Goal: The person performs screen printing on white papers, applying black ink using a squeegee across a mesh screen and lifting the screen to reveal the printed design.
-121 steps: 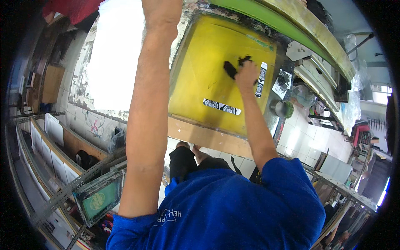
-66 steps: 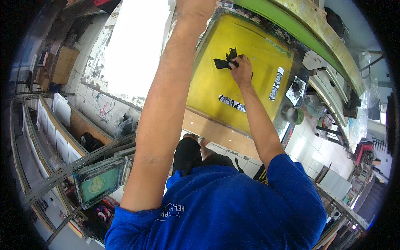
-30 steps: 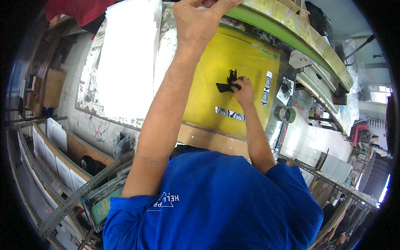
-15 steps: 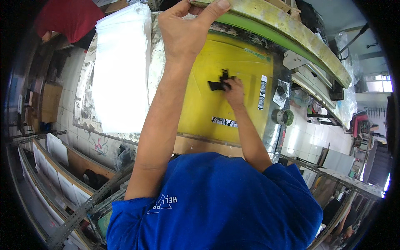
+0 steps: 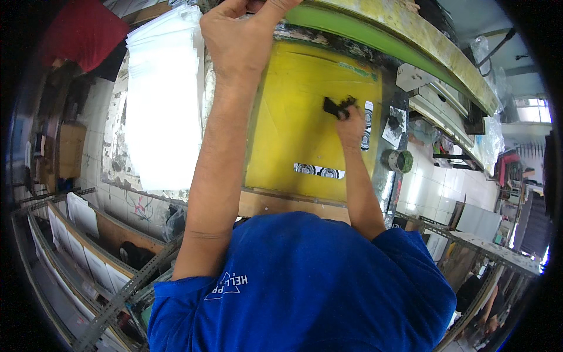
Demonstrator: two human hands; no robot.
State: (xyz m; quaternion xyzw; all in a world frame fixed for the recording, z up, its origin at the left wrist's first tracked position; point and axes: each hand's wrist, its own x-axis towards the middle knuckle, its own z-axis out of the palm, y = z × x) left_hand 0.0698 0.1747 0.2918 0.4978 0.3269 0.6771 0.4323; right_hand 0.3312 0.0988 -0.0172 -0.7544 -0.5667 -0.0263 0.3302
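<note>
Head: my left hand [image 5: 237,38] grips the frame [image 5: 410,32]; slipping could drop it on my right hand [image 5: 350,128], clutching black cloth [image 5: 335,108].

The roomiest stretch is the yellow panel [image 5: 287,117] between the left forearm [image 5: 220,158] and the black cloth [image 5: 334,107] under the right hand [image 5: 352,123]; a hand could slide across there, or lower down, above the horizontal printed strip [image 5: 319,171]. The upright printed strip [image 5: 368,111] sits just beside the right hand, leaving little bare panel on that side. Further right, a round cup [image 5: 400,161] blocks the desk [image 5: 385,180] edge. Along the top, a long frame [image 5: 387,44] slants across, the left hand [image 5: 246,35] at its left end. The left forearm bars the way to the paper stack [image 5: 164,111].
</note>
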